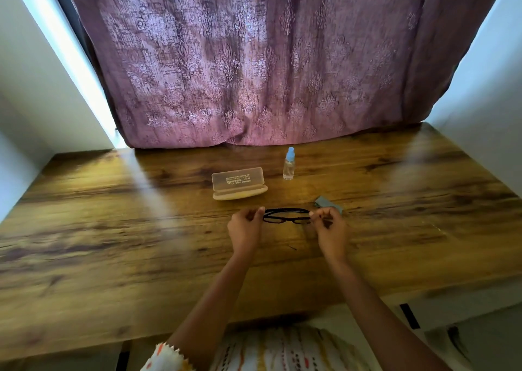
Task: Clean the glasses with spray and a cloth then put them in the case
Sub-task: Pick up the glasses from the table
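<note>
Black-framed glasses (286, 215) hang just above the wooden table (113, 229), folded, lenses facing me. My left hand (245, 228) pinches their left end and my right hand (330, 228) pinches their right end. Behind them stands an open translucent beige case (238, 185), its lid raised. A small clear spray bottle (289, 164) with a blue top stands upright to the right of the case. A grey-blue cloth (324, 202) lies crumpled just beyond my right hand, partly hidden by it.
A purple patterned curtain (254, 59) hangs at the table's far edge. White walls (34, 88) close in on both sides. The table's near edge runs close to my body.
</note>
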